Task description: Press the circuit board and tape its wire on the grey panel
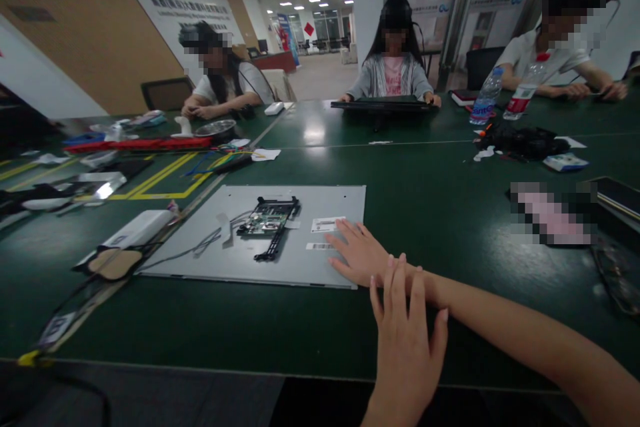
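Observation:
A flat grey metal panel (310,197) lies on the green table, with a green circuit board (267,223) and a black bracket (273,245) on it. Thin cables run off the board to the left. My right hand (363,253) reaches in from the right and rests on the panel's right edge beside two white labels, fingers spread, holding nothing. Over my right wrist lies my left hand (407,333), its fingers apart and its fingertips touching the wrist.
Left of the panel is a white power box (137,230) with cables. Phones (550,213), two bottles (487,97) and a black bundle (525,141) are on the right. Red strips (145,145) and wires lie at the left. Three people sit across the table, one holding a dark flat screen (383,107).

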{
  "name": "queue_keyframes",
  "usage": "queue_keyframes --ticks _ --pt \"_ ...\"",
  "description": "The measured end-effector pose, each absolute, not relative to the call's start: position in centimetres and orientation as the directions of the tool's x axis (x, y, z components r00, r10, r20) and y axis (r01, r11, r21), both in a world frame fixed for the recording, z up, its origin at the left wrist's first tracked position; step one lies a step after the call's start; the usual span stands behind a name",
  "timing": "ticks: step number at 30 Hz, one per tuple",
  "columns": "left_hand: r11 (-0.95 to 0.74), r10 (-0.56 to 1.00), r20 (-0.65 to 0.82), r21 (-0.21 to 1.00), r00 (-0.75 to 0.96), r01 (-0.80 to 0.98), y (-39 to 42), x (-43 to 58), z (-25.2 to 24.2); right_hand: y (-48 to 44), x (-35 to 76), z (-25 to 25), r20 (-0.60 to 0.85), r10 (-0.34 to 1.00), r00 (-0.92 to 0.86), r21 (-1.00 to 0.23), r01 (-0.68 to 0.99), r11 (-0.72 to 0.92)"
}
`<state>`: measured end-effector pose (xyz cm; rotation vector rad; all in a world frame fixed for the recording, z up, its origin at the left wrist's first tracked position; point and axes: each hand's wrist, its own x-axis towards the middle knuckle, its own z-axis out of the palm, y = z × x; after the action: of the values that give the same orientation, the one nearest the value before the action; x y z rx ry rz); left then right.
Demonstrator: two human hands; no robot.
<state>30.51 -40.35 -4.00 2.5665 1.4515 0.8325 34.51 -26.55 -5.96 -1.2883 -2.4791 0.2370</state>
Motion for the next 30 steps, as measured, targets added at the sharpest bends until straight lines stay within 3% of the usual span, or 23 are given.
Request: queue_keyframes --ticks 8,12,15,20,30 --pt "-0.541 0.816 0.414 0.303 0.403 0.785 -38.8 28.3 -3.7 -26.1 34.6 -6.9 0.240 0.809 -0.537 -0.308 0.748 0.588" --pt "-0.413 0.849 0.421 0.150 0.320 0.898 -33.9 23.8 -2.6 -26.3 34.8 -6.6 0.243 0.784 -0.571 -0.295 0.727 0.620" --pt "-0.223 0.888 0.407 -0.020 0.212 0.975 -29.7 19.3 -2.3 -26.6 34.8 -5.9 0.240 0.806 -0.542 -0.330 0.735 0.592" --pt "-0.035 0.949 0.302 -0.193 0.094 0.981 -25.3 13.1 -3.2 -26.7 35.1 -5.0 0.187 0.803 -0.566 -0.385 0.710 0.590" --pt "-0.137 0.952 0.254 -0.138 0.169 0.981 -23.1 10.0 -5.1 -26.8 35.7 -4.3 0.155 0.763 -0.628 -0.397 0.667 0.630"
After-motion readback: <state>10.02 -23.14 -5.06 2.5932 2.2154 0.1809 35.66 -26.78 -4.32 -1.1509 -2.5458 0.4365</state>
